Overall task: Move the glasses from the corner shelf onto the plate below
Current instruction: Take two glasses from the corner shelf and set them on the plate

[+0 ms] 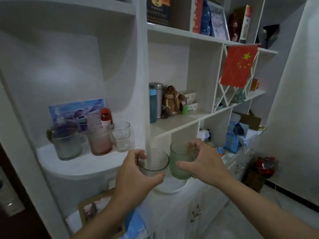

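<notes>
My left hand (136,176) grips a clear grey glass (153,163) in mid-air, just off the front of the rounded corner shelf (82,167). Beside it, my right hand (205,163) holds a frosted green glass mug (179,161). The two glasses almost touch. Directly beneath them lies a white plate (170,188) on the counter, mostly hidden by the glasses and my hands. Three glasses stand on the corner shelf: a grey mug (68,144), a pink mug (100,140) and a clear glass (122,137).
A red-capped bottle (106,116) and a photo (76,110) stand behind the shelf glasses. The white shelving to the right holds flasks (155,100), boxes, and a red flag (239,64). A framed picture (93,209) leans below the corner shelf. Blue packets clutter the counter at right.
</notes>
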The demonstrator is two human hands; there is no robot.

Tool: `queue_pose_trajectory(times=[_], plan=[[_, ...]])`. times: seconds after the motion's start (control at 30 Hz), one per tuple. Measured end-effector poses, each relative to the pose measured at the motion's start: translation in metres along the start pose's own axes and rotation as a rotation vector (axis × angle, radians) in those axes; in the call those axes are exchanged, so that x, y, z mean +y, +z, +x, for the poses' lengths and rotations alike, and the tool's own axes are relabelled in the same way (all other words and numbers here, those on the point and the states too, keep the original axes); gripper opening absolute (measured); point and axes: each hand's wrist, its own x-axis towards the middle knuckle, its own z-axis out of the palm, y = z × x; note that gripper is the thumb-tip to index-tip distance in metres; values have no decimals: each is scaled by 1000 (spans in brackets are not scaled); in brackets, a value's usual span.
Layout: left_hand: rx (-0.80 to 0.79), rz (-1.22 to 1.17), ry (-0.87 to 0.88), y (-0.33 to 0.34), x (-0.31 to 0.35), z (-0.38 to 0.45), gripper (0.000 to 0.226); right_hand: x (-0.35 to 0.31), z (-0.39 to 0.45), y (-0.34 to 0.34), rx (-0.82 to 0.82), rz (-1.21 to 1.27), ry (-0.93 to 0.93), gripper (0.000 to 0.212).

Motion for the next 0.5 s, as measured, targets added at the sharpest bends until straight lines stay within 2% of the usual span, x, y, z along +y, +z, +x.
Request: queue_pose_trajectory(times=[0.1, 0.27, 0.4, 0.5], plan=[[43, -21, -34, 42, 3, 7, 69, 39, 18, -18, -37, 6, -9, 68], [86, -12, -44, 106, 7, 21, 89, 91, 49, -44, -122, 17, -18, 68], [124, 28, -60, 139, 4, 33, 85, 120, 72, -47, -183, 18, -26, 71], [144, 55, -98, 156, -2, 44, 85, 139, 87, -39, -193, 23, -39, 65]])
